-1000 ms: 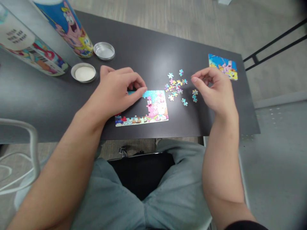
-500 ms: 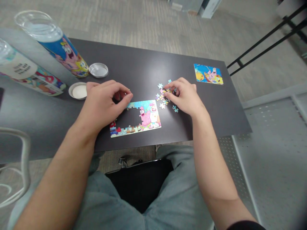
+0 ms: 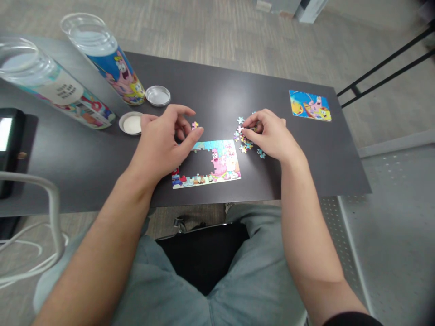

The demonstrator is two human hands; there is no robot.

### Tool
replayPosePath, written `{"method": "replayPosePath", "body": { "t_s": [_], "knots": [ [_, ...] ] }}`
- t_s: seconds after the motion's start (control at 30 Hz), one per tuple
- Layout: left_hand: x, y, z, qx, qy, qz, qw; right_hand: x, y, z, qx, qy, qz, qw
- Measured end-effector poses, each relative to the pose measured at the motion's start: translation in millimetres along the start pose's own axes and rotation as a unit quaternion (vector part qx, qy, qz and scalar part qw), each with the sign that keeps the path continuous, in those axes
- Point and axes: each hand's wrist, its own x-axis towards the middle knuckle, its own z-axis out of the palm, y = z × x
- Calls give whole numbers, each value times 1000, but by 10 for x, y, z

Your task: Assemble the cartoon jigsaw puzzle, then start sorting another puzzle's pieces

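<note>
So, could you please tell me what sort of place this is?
Probably an office or similar indoor workspace, judging by the plain dark desk, the carpet-like floor and what looks like a black seat.

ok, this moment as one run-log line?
left hand: by single piece | right hand: at loose-piece pile | partial puzzle: middle gap open | grips: unclear

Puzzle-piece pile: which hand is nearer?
Right. The right hand covers part of the pile; the left hand is farther left, at the partly assembled puzzle.
</note>
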Motion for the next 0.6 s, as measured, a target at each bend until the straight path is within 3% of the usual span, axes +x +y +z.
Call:
{"method": "replayPosePath", "body": {
  "t_s": [0.2, 0.37, 0.47, 0.6],
  "knots": [
    [-25, -26, -7, -11, -7, 8, 1000, 8, -17, -5, 30, -9, -12, 999],
    [-32, -115, 80, -3, 38, 36, 999, 10, -2, 38, 100, -6, -33, 994],
    [-20, -146, 117, -10, 48, 59, 997, 1, -20, 65, 197, 2, -70, 978],
    [6, -118, 134, -83, 32, 92, 992, -34, -149, 84, 290, -42, -106, 950]
  ]
}}
